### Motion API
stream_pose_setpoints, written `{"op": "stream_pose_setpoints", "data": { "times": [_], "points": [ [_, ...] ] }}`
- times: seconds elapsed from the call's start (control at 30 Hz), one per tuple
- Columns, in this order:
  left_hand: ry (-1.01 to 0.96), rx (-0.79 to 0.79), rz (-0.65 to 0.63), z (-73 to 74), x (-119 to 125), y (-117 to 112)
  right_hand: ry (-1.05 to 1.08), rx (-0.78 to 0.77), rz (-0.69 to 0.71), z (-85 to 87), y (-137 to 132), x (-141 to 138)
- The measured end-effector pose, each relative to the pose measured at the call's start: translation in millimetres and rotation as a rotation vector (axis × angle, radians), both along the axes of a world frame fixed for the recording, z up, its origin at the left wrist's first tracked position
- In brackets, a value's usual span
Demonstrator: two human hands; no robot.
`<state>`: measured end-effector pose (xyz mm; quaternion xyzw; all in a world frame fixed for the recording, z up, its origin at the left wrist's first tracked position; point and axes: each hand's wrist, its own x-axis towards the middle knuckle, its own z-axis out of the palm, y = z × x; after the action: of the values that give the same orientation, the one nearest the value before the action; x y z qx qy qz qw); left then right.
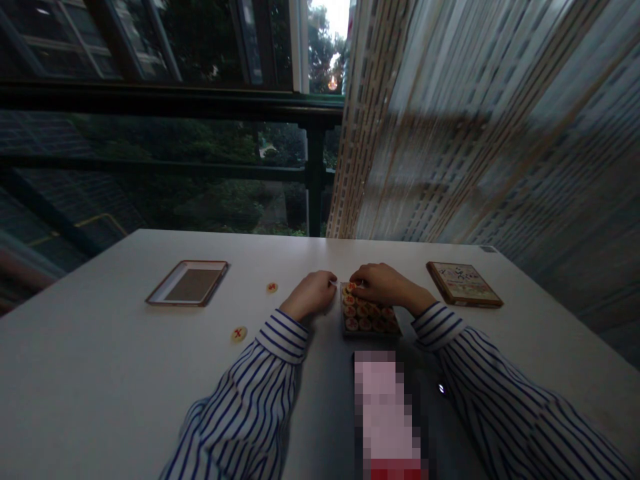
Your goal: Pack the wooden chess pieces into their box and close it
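Xiangqi-style discs point(365, 325), pale with red marks, packed in rows inside a shallow box point(373, 335) on the white table point(125, 373), a little right of centre. Within easy reach of both hands, probably to spare any stretching over the rows.

Far left, an open tray-like lid point(194, 285), hollow side up, brown inside; well apart from the hands, seemingly to leave the middle free. Next, a lower loose disc point(239, 334), then an upper loose disc point(272, 287), both lying flat and apart, marked faces up and so easy to read. Then the left hand point(313, 293), just beside the box's left edge: fingers curled in, thumb close to forefinger, no telling whether pinching anything. Perhaps held low there to guard that edge.

Over the box's far side, the right hand point(383, 285): fingers bent close together at a corner disc point(352, 287), pinching or merely touching impossible to tell. Below the box, a blurred phone-like slab point(385, 400). Far right, a game box point(466, 283), flat, printed cover up, likely there for elbow room.
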<state>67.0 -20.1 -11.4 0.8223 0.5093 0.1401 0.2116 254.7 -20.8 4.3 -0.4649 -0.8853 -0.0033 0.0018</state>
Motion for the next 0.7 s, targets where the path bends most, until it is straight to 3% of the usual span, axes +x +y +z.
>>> {"op": "stream_pose_setpoints", "data": {
  "times": [0.7],
  "points": [
    [0.02, -0.019, -0.001, -2.2, -1.1, -0.1, -0.023, -0.021, 0.006, -1.0, 2.5, -1.3]
  ]
}}
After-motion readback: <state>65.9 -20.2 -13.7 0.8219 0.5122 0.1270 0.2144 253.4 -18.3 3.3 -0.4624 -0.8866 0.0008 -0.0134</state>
